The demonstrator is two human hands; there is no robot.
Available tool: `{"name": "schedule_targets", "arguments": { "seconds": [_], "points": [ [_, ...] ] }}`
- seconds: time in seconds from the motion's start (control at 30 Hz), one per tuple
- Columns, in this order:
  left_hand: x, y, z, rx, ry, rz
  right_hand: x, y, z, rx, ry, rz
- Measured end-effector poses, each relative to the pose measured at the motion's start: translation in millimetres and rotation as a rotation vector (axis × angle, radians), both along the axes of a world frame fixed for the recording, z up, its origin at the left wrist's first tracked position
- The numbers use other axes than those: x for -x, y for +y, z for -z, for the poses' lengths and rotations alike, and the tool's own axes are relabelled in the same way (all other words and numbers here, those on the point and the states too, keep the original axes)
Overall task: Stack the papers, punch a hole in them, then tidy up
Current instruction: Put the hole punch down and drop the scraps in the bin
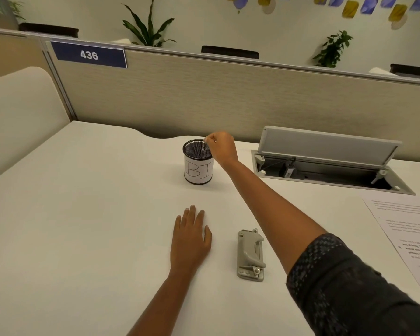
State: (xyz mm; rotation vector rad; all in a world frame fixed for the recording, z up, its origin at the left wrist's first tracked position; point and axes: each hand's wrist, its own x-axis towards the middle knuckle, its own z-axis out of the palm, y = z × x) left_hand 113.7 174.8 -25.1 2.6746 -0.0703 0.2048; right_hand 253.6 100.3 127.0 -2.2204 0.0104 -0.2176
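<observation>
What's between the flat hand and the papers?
The grey hole punch lies between the left hand and the papers, with the right forearm crossing above, in the head view.

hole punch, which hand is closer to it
Left. The left hand lies flat just left of the hole punch; the right hand is far beyond it, above the mesh cup.

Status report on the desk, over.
Left hand flat on white desk. Right hand pinched above black mesh cup, load unclear. Grey metal hole punch idle, printed papers far right. No obstruction seen.
</observation>
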Motion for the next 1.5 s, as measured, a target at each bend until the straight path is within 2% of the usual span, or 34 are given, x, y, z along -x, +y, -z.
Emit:
{"name": "schedule_targets", "arguments": {
  "seconds": [0.1, 0.4, 0.53, 0.73, 0.9, 1.07, 1.27, 1.5],
  "points": [
    [0, 0, 1, 0.004, -0.006, -0.004, -7, 0, 3, 0.063, 0.057, -0.011],
    [0, 0, 2, 0.029, -0.003, -0.001, -17, 1, 6, 0.108, 0.025, 0.017],
    [0, 0, 1, 0.026, -0.005, -0.001, -6, -10, 11, 0.019, -0.002, 0.02],
    [0, 1, 0, 0.012, -0.009, -0.002, 47, -65, 41, -0.108, 0.006, 0.114],
    [1, 2, -3, 0.014, -0.006, -0.001, 127, -134, 76, -0.029, 0.02, 0.24],
    [2, 1, -6, 0.004, -0.017, 0.013, 211, -191, 101, -0.04, 0.098, 0.429],
    [10, -2, -6, -0.062, 0.005, 0.033, 265, -200, 118, 0.004, 0.123, 0.459],
    [32, -7, -5, -0.099, 0.013, 0.036, 279, -171, 126, 0.14, 0.027, 0.428]
  ]
}}
